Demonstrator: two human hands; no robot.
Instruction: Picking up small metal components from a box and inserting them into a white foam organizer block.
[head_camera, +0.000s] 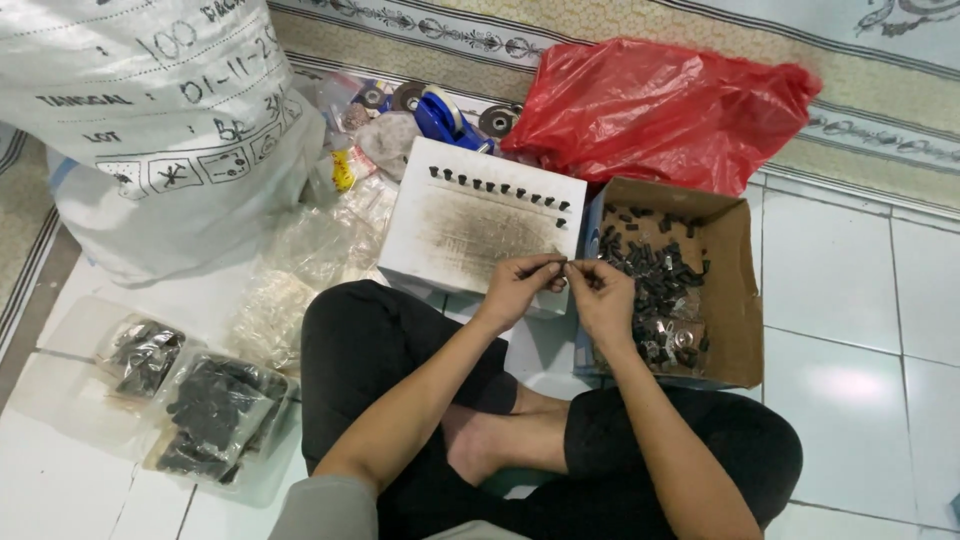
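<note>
The left hand (517, 285) and right hand (603, 295) meet fingertip to fingertip, both pinched on a small dark part (563, 265) held between them. Just beyond the left hand sits a white box (440, 255) with a row of small black pieces (497, 188) standing on top. Beside the right hand — nearly touching — lies an open cardboard box (730, 290) of dark parts (655, 285); farther off, a red plastic bag (650, 105).

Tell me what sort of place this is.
Probably a home floor used for piecework: white floor tiles beside a patterned carpet, a cardboard box of small black parts, a big white sack.
</note>
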